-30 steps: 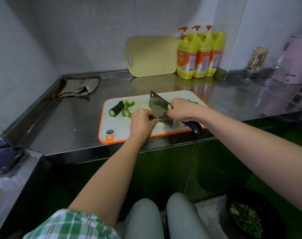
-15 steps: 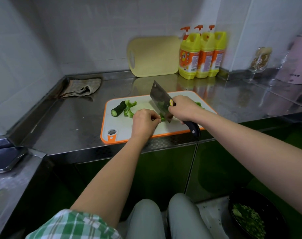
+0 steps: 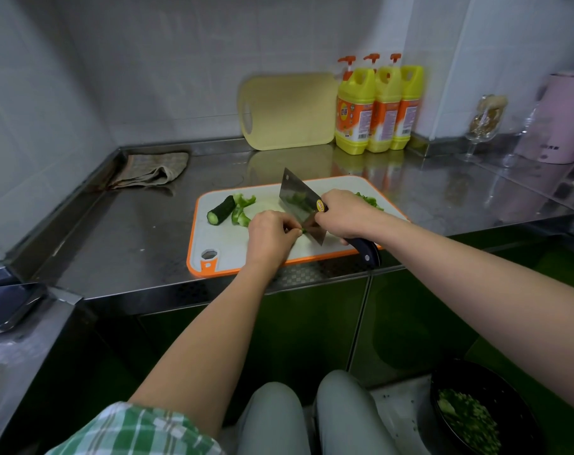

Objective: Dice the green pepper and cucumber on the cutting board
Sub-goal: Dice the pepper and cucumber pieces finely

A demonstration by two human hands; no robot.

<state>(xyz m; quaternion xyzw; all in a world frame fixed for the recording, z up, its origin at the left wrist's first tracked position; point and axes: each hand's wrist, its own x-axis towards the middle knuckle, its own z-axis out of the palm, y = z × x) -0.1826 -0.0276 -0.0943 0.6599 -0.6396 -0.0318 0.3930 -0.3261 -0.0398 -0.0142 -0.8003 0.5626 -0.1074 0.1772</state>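
Note:
A white cutting board with an orange rim [image 3: 213, 244] lies on the steel counter. At its left end sit a cucumber piece [image 3: 220, 210] and strips of green pepper [image 3: 241, 210]. My left hand [image 3: 271, 234] pinches a small green pepper piece [image 3: 303, 230] down on the board with curled fingers. My right hand [image 3: 343, 213] grips the dark handle of a cleaver [image 3: 300, 206], whose blade stands tilted against my left fingertips. Chopped pepper bits [image 3: 371, 201] lie behind my right hand, partly hidden.
A yellow cutting board [image 3: 289, 110] leans on the back wall beside three yellow detergent bottles [image 3: 377, 106]. A folded cloth [image 3: 151, 170] lies at the back left. A glass [image 3: 484, 123] and a pink appliance [image 3: 561, 119] stand at the right. A black bowl [image 3: 482, 412] of diced greens sits low right.
The cleaver rose and came back down beside my left fingertips, cutting the pepper piece. My left hand stayed in place on the board.

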